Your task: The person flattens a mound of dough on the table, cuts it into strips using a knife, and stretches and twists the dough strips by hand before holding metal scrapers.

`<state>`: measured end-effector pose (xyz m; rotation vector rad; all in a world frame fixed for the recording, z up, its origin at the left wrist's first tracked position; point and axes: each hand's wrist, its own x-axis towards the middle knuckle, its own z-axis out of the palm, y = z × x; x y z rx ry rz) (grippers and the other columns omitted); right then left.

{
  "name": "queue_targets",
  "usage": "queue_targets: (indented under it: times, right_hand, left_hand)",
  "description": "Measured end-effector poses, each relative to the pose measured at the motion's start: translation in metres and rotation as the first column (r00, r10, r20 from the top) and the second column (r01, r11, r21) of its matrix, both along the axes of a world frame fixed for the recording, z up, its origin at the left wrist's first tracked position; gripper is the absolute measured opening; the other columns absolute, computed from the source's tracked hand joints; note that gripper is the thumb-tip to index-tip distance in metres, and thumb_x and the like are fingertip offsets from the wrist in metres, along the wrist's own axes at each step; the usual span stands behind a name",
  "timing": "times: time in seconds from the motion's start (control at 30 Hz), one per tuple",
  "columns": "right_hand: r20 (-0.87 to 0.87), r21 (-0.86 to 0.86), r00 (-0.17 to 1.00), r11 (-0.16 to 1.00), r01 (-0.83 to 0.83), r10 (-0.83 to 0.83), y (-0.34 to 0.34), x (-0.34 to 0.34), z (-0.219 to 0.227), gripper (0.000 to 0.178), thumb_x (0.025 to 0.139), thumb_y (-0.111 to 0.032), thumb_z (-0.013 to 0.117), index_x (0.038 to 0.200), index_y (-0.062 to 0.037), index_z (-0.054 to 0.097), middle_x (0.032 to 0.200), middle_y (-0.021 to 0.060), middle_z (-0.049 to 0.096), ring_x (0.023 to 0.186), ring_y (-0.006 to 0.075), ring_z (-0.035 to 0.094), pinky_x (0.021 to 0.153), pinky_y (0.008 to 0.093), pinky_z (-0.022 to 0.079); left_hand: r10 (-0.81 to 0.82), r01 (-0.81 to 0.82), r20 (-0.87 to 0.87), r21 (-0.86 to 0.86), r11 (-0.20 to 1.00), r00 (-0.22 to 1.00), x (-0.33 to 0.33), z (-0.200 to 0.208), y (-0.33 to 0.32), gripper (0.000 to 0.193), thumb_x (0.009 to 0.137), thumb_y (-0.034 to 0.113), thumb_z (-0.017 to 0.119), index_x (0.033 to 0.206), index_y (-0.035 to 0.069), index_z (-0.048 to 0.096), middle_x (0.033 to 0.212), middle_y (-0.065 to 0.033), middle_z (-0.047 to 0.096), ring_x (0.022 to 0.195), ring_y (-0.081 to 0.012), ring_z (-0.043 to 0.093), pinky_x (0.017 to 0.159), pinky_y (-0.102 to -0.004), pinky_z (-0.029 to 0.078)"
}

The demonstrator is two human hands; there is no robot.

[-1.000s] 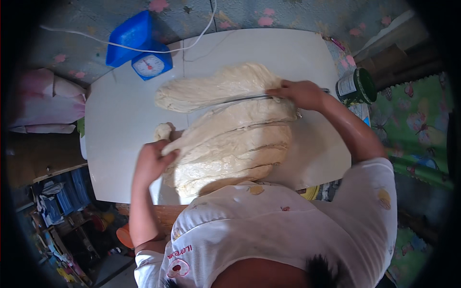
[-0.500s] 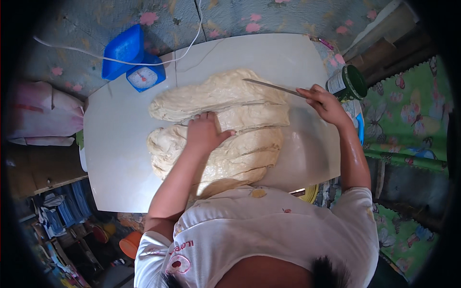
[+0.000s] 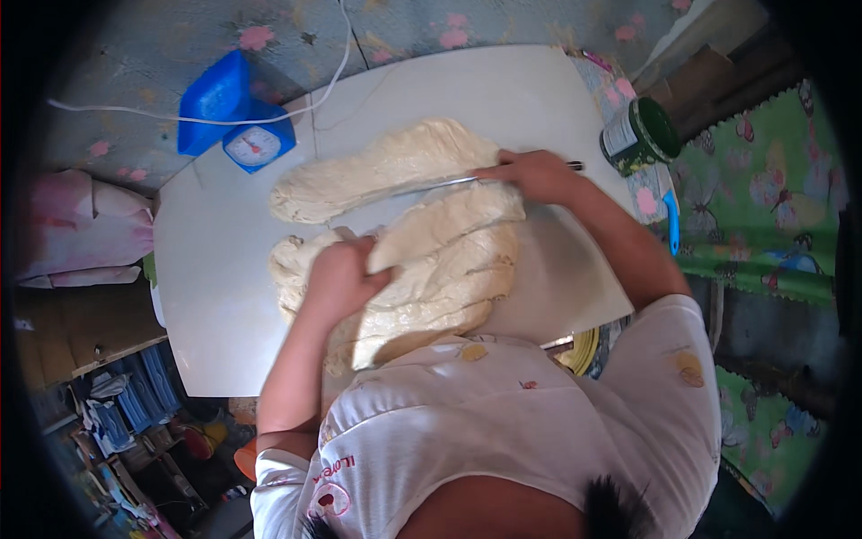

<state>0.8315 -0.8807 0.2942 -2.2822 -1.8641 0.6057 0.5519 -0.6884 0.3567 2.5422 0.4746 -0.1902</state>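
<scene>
A large mass of pale, glossy dough (image 3: 431, 278) lies on the white table, cut into long strips. My left hand (image 3: 341, 277) is closed on the left end of one strip, its thumb and fingers on either side of the dough. My right hand (image 3: 534, 177) grips a long knife (image 3: 438, 185) by its handle. The blade lies in the gap between the far dough piece (image 3: 377, 171) and the strips nearer me, pointing left. The fingers of my right hand hide part of the handle.
A blue kitchen scale (image 3: 256, 144) stands at the table's far left, with a white cord (image 3: 153, 114) hanging across it. At the right edge are a dark green tub (image 3: 651, 135) and a blue-handled object (image 3: 672, 223). The white table (image 3: 215, 287) has rounded corners.
The knife has come down from above the far piece into the gap beside it. My left hand has moved toward me, drawing a strip's left end away from the far piece.
</scene>
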Motion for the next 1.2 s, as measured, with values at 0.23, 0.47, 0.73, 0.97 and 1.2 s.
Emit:
queue_targets:
  times: [0.23, 0.47, 0.73, 0.97, 1.2]
  right_hand:
    - [0.014, -0.099, 0.953, 0.948, 0.301, -0.301, -0.138, 0.016, -0.009, 0.056, 0.087, -0.006, 0.051, 0.134, -0.0362, 0.047, 0.096, 0.0083, 0.052, 0.083, 0.0293, 0.059, 0.072, 0.0380, 0.048]
    - [-0.065, -0.067, 0.855, 0.857, 0.510, -0.514, -0.196, -0.002, 0.010, 0.049, 0.086, -0.002, 0.054, 0.131, -0.0219, 0.055, 0.086, 0.0099, 0.049, 0.079, 0.0255, 0.055, 0.073, 0.0318, 0.046]
    - [-0.292, 0.288, 0.817, 0.768, 0.571, -0.498, -0.151, -0.026, 0.014, 0.044, 0.087, -0.001, 0.054, 0.129, -0.0152, 0.056, 0.083, 0.0086, 0.045, 0.074, 0.0203, 0.048, 0.074, 0.0258, 0.041]
    - [-0.269, 0.255, 0.892, 0.866, 0.429, -0.363, -0.068, -0.039, 0.019, 0.048, 0.087, -0.001, 0.053, 0.129, -0.0244, 0.055, 0.090, 0.0086, 0.051, 0.080, 0.0238, 0.055, 0.074, 0.0323, 0.045]
    - [0.077, 0.079, 0.996, 0.996, 0.043, -0.049, -0.006, -0.036, -0.007, 0.050, 0.089, -0.008, 0.049, 0.130, -0.0356, 0.053, 0.097, 0.0073, 0.055, 0.087, 0.0274, 0.060, 0.076, 0.0372, 0.048]
  left_hand:
    - [0.287, -0.283, -0.022, -0.243, 0.928, 0.958, -0.060, 0.030, 0.047, 0.021, 0.071, 0.014, 0.073, 0.079, -0.003, 0.064, 0.055, -0.0108, 0.053, 0.049, -0.0151, 0.045, 0.050, -0.0313, 0.039]
    - [0.314, -0.314, -0.011, -0.034, 0.949, 0.949, -0.044, 0.016, 0.072, 0.025, 0.071, 0.008, 0.072, 0.094, -0.002, 0.066, 0.095, -0.0132, 0.064, 0.081, -0.0196, 0.060, 0.068, -0.0312, 0.045]
    - [-0.106, 0.126, -0.145, 0.142, 0.982, 0.984, 0.046, -0.034, 0.031, 0.051, 0.073, 0.043, 0.067, 0.108, 0.005, 0.064, 0.109, -0.0138, 0.064, 0.104, -0.0331, 0.059, 0.092, -0.0452, 0.041]
    - [-0.136, 0.213, -0.369, 0.176, 0.961, 0.919, 0.063, -0.043, 0.007, 0.063, 0.070, 0.058, 0.068, 0.103, 0.004, 0.066, 0.105, -0.0166, 0.063, 0.096, -0.0325, 0.061, 0.084, -0.0402, 0.048]
    - [-0.261, 0.291, -0.150, 0.243, 0.925, 0.954, 0.025, -0.052, -0.015, 0.045, 0.071, 0.042, 0.068, 0.099, 0.006, 0.068, 0.096, -0.0130, 0.063, 0.095, -0.0302, 0.059, 0.092, -0.0410, 0.037]
